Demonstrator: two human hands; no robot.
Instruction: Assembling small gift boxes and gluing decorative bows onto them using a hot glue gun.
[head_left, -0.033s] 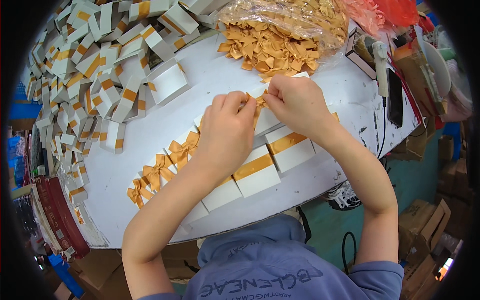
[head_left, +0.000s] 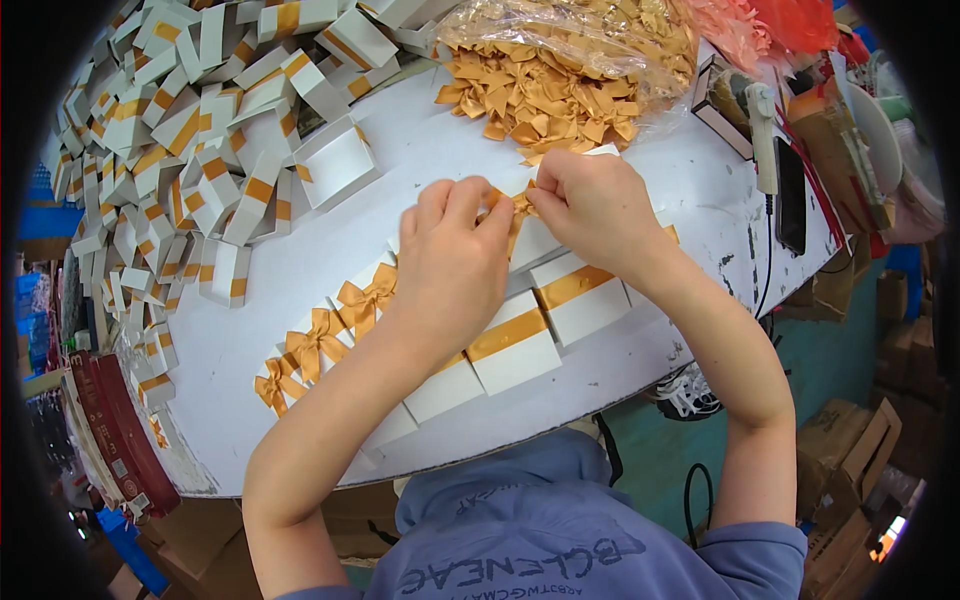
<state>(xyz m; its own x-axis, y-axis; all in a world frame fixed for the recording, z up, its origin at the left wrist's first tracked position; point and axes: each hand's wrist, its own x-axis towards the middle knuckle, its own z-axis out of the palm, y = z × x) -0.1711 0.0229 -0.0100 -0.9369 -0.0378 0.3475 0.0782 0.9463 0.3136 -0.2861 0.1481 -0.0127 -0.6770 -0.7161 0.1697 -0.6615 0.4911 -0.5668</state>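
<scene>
My left hand (head_left: 452, 265) and my right hand (head_left: 597, 207) meet over a white box (head_left: 537, 243) with a gold ribbon band. Between their pinched fingertips is a small gold ribbon bow (head_left: 521, 204), partly hidden by the fingers. The fingers of both hands are closed on its two sides. To the left, partly behind my left forearm, a slanting row of white boxes carries gold bows (head_left: 316, 342). Nearer to me stands another row of white boxes with flat gold bands (head_left: 507, 333) and no bows showing.
A large heap of white, gold-banded boxes (head_left: 215, 165) covers the back left of the white table (head_left: 420, 125). Loose gold bows (head_left: 545, 105) spill from a clear plastic bag at the back. A black phone (head_left: 790, 195) and a corded white tool (head_left: 762, 135) lie at the right.
The fingers of my left hand have shifted slightly at the bow. My right hand and the boxes look the same.
</scene>
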